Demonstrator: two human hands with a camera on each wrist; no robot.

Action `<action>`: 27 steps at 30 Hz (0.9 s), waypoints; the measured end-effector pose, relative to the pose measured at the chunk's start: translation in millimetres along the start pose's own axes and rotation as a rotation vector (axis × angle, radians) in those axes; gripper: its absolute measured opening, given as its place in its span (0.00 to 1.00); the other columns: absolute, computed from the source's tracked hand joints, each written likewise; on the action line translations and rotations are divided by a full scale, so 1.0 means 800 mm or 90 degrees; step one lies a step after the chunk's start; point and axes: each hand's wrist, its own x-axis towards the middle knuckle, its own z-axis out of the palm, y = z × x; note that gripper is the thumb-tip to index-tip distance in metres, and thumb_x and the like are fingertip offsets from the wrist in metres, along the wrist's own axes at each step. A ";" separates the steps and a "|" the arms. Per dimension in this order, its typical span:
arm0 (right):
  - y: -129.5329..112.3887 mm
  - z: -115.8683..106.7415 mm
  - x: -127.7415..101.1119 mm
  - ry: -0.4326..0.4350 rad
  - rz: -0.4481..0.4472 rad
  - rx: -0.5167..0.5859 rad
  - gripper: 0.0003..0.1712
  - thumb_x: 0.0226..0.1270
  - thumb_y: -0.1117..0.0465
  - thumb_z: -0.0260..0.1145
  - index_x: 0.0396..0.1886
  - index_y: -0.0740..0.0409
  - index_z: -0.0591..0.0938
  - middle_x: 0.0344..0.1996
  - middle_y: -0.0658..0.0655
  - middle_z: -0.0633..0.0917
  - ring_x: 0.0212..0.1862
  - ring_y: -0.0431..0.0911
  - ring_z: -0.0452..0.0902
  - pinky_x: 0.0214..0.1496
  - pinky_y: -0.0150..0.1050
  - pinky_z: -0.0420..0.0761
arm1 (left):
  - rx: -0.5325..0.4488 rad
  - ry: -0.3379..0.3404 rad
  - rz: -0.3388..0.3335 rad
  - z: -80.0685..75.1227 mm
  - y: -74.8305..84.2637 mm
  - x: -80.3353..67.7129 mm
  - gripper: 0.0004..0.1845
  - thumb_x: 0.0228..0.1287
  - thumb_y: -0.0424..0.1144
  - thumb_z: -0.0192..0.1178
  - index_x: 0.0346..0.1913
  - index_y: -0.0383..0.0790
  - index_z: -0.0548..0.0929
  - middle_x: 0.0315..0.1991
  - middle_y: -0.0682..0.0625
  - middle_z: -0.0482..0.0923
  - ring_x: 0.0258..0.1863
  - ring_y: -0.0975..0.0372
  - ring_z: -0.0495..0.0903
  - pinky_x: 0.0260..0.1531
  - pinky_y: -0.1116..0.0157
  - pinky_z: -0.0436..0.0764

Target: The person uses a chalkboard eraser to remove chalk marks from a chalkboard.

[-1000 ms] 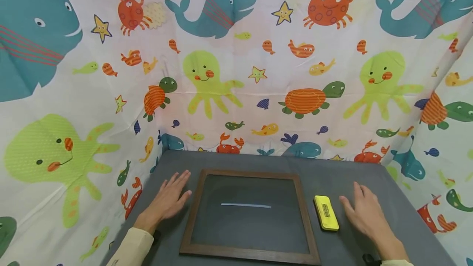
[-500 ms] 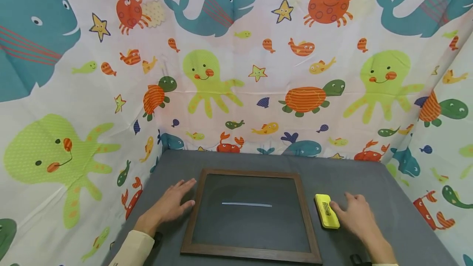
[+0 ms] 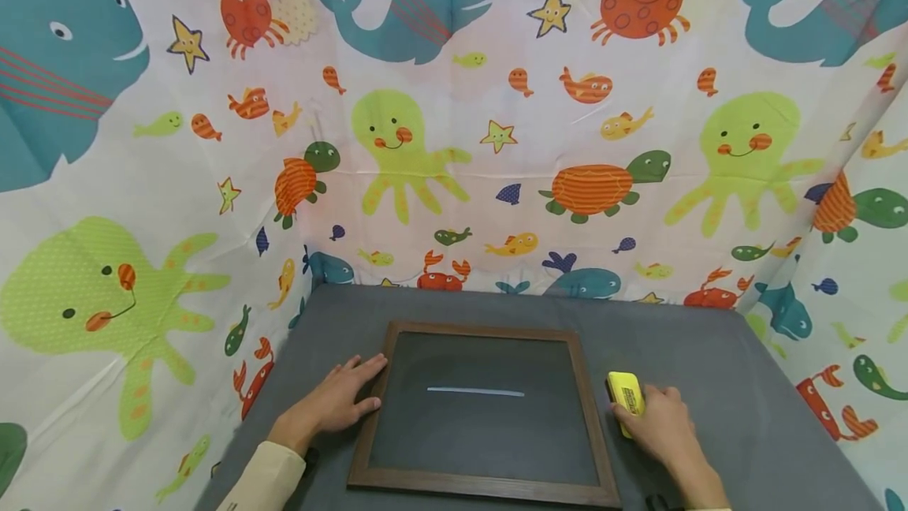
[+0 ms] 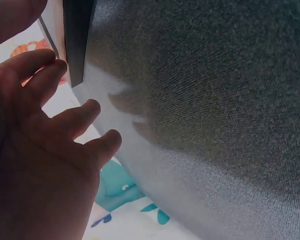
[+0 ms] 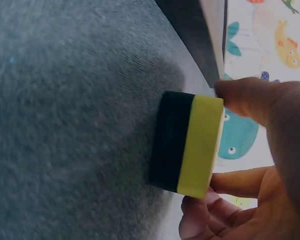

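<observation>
Head view: high, facing forward-down over table. Wrist views: close, tilted, facing fingers. Head, right wrist share eraser.

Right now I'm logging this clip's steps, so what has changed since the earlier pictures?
The right hand moved left and now grips the yellow eraser. The left hand moved right, reaching the left edge of the framed board. That board and the white line on it stayed put.
</observation>
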 end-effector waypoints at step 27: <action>-0.052 -0.039 0.007 0.018 -0.036 -0.002 0.44 0.69 0.37 0.72 0.57 0.78 0.80 0.33 0.64 0.81 0.35 0.54 0.78 0.29 0.44 0.76 | -0.018 -0.016 -0.016 0.006 -0.007 0.004 0.40 0.80 0.44 0.68 0.87 0.43 0.64 0.89 0.48 0.56 0.86 0.31 0.54 0.76 0.21 0.52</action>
